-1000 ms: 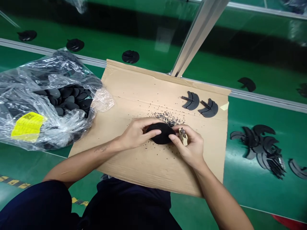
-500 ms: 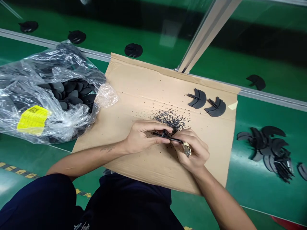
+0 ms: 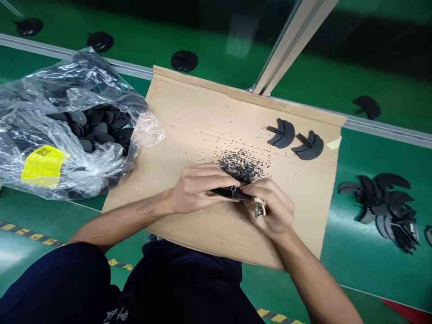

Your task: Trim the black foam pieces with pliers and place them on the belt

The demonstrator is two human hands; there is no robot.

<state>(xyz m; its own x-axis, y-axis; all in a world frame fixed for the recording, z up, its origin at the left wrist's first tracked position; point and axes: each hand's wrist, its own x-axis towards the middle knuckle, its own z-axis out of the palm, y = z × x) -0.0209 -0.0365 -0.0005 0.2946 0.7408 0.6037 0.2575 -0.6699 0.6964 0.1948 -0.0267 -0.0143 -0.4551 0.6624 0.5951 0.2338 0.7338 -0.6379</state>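
Between my hands is a thin black disc-shaped part (image 3: 228,194), tilted nearly edge-on, with a small upright piece on its upper face. My left hand (image 3: 194,186) pinches it from the left with thumb and fingers. My right hand (image 3: 275,207) is closed at its right edge, and from that fist sticks out a small tool (image 3: 259,208) with a cream and metal end; the rest of it is hidden. Just beyond the fingers lies a heap of black plastic scraps (image 3: 241,164). All this is over a cardboard sheet (image 3: 189,112).
A clear plastic bag (image 3: 67,103) of black discs stands left, with a yellow label (image 3: 43,165). Two black crescent parts (image 3: 281,133) lie on the cardboard's far right. A pile of similar parts (image 3: 384,202) sits right of it. A metal post (image 3: 280,49) rises behind.
The black disc has turned so more of its face shows, and its upright piece is visible. Both hands stay on it in nearly the same place. The camera view has shifted slightly.
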